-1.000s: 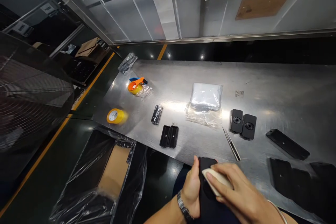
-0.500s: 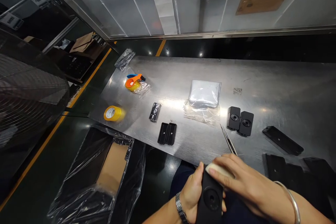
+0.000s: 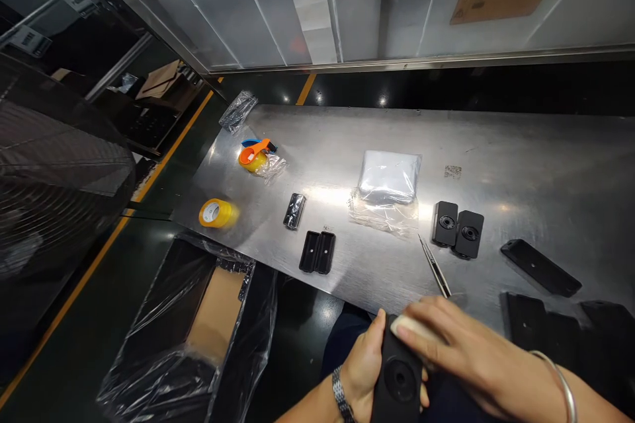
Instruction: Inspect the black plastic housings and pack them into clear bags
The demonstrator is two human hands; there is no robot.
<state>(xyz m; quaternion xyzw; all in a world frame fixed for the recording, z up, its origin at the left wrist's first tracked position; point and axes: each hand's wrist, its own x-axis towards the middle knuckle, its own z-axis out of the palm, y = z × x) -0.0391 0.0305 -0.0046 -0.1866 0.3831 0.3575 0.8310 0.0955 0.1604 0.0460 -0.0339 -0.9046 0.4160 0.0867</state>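
At the far left stands a fan (image 3: 64, 178) with a wire grille, then a plastic-lined box (image 3: 156, 337) with brown cardboard inside, beside the table (image 3: 526, 165). On the table's left end lie a yellow tape roll (image 3: 219, 213), a bagged bundle (image 3: 239, 112) at the far corner and an orange tape dispenser (image 3: 255, 152); next come a small shiny black piece (image 3: 294, 211) and two hollow black shells (image 3: 317, 252) side by side. The left hand (image 3: 364, 360) has its grip clamped around a black case (image 3: 397, 380), held at the table's near edge, its round socket facing up. The right hand (image 3: 464, 350) has its grip closed on an off-white pad (image 3: 415, 328), at the case's upper end. Beyond lie clear bags (image 3: 389, 178), a slim knife (image 3: 435, 269), two socketed cases (image 3: 457, 230), and, rightmost, a long black shell (image 3: 540, 268) and more dark pieces (image 3: 528, 324).
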